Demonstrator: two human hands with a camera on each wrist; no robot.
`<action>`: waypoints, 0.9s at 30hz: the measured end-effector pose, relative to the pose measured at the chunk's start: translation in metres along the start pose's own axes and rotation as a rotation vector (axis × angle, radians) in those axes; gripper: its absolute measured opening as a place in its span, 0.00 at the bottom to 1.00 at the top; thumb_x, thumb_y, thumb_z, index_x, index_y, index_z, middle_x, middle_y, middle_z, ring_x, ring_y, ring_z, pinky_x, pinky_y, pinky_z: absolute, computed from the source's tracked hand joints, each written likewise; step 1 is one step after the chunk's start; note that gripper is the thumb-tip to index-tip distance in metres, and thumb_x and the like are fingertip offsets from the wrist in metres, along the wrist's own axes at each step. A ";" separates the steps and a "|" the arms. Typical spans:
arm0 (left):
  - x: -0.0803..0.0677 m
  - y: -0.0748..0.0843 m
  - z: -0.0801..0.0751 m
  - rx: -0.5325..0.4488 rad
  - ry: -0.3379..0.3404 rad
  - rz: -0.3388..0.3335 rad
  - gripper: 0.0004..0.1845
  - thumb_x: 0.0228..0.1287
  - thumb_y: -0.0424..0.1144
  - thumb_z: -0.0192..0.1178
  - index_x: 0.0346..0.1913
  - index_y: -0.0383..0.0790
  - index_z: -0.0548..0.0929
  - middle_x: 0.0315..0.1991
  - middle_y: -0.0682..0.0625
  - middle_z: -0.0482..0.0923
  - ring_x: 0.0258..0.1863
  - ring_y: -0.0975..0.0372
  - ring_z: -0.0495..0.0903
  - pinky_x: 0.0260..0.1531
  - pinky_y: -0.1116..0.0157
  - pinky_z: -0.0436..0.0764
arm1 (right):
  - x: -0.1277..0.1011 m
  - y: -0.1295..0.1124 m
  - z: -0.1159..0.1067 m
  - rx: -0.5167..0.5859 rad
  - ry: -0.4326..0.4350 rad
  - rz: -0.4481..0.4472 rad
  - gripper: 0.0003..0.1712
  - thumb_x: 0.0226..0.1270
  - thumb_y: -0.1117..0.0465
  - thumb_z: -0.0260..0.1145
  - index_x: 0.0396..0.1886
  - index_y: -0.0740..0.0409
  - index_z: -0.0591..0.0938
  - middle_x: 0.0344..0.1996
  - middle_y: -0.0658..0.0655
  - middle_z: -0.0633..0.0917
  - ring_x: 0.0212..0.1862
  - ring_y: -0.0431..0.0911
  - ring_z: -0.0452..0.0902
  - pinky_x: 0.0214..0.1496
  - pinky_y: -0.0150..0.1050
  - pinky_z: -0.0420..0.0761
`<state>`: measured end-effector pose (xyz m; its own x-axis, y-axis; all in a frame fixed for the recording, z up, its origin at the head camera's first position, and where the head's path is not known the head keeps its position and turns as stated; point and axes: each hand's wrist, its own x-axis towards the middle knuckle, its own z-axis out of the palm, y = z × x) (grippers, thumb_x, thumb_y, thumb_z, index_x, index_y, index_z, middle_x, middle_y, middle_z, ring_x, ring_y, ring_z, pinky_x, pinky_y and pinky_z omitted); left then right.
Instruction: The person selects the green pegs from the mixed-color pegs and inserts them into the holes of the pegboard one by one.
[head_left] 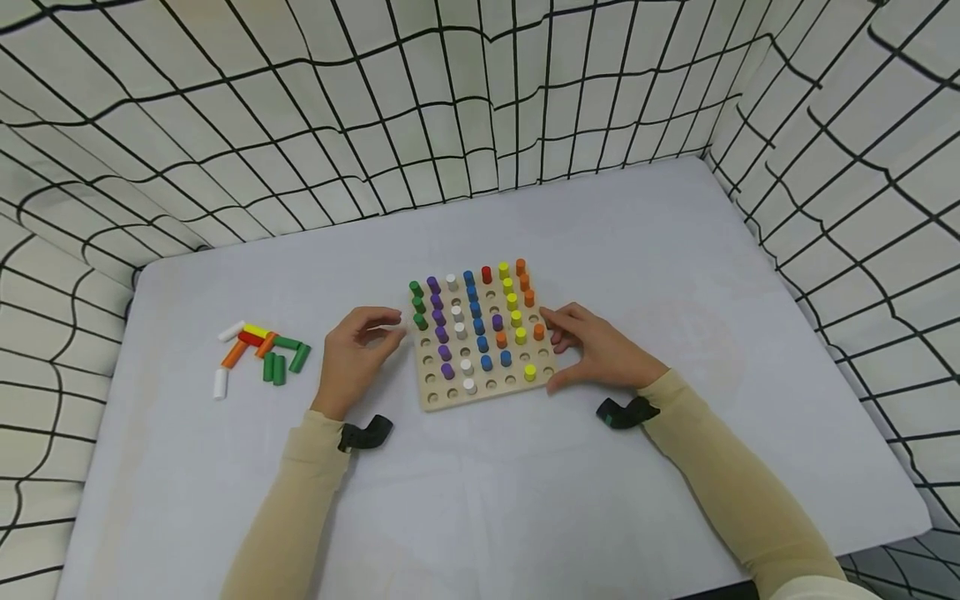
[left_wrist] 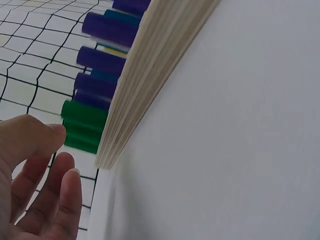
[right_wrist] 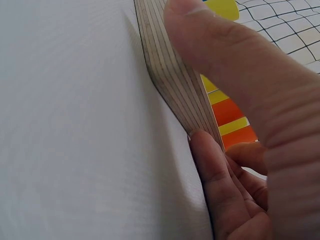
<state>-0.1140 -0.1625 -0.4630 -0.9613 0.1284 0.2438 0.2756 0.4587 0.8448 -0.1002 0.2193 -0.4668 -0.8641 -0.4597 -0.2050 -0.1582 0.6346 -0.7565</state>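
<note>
A wooden pegboard (head_left: 450,398) lies in the middle of the table, set with green, purple, white, blue, yellow and orange pegs. My left hand (head_left: 375,335) rests just left of the board with relaxed fingers and holds nothing. In the left wrist view those fingers (left_wrist: 60,190) sit a little apart from the board's edge (left_wrist: 145,85), near the green pegs (left_wrist: 82,127). My right hand (head_left: 561,350) lies against the board's right side. Its fingertips (right_wrist: 205,150) touch the edge (right_wrist: 170,75) beside an orange peg (head_left: 538,331), and the thumb (head_left: 558,383) is near the front right corner.
Several loose pegs (head_left: 258,354) in green, orange, red, yellow and white lie on the table (head_left: 675,250) to the far left. Grid-patterned cloth walls (head_left: 450,108) close in the back and both sides. The front edge of the table is near my arms.
</note>
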 end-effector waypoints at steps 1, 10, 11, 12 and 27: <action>-0.001 -0.001 -0.004 0.014 0.005 -0.003 0.13 0.67 0.33 0.70 0.53 0.40 0.86 0.52 0.45 0.85 0.48 0.61 0.85 0.53 0.80 0.83 | 0.000 0.000 0.000 0.001 -0.001 0.000 0.70 0.42 0.41 0.87 0.83 0.51 0.60 0.56 0.51 0.75 0.54 0.43 0.77 0.63 0.43 0.82; -0.010 -0.006 -0.041 0.100 0.042 -0.035 0.14 0.66 0.31 0.70 0.54 0.36 0.86 0.50 0.44 0.85 0.46 0.72 0.83 0.52 0.83 0.81 | 0.002 0.001 0.001 -0.010 -0.002 0.019 0.70 0.42 0.41 0.87 0.83 0.50 0.60 0.55 0.49 0.74 0.54 0.42 0.76 0.63 0.42 0.82; -0.011 -0.007 -0.044 0.097 0.050 -0.039 0.14 0.65 0.30 0.70 0.53 0.36 0.86 0.50 0.45 0.85 0.45 0.74 0.82 0.52 0.83 0.82 | 0.002 0.001 0.001 -0.009 -0.003 0.018 0.70 0.42 0.40 0.87 0.83 0.50 0.60 0.55 0.49 0.74 0.54 0.42 0.76 0.63 0.42 0.82; -0.012 -0.007 -0.048 0.093 0.059 -0.041 0.15 0.65 0.29 0.70 0.53 0.36 0.86 0.50 0.44 0.85 0.45 0.76 0.82 0.52 0.83 0.82 | 0.002 0.001 0.001 -0.008 -0.005 0.017 0.70 0.42 0.40 0.87 0.83 0.50 0.60 0.55 0.49 0.74 0.54 0.43 0.76 0.63 0.42 0.82; -0.022 -0.018 -0.076 0.131 0.229 -0.135 0.19 0.62 0.30 0.73 0.56 0.40 0.86 0.50 0.50 0.85 0.42 0.82 0.82 0.49 0.85 0.81 | 0.001 0.001 0.001 -0.009 -0.004 -0.006 0.70 0.42 0.39 0.86 0.83 0.48 0.60 0.56 0.48 0.75 0.53 0.40 0.76 0.63 0.41 0.81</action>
<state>-0.0976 -0.2405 -0.4471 -0.9593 -0.1362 0.2472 0.1282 0.5700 0.8116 -0.1009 0.2189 -0.4689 -0.8614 -0.4656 -0.2029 -0.1672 0.6372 -0.7523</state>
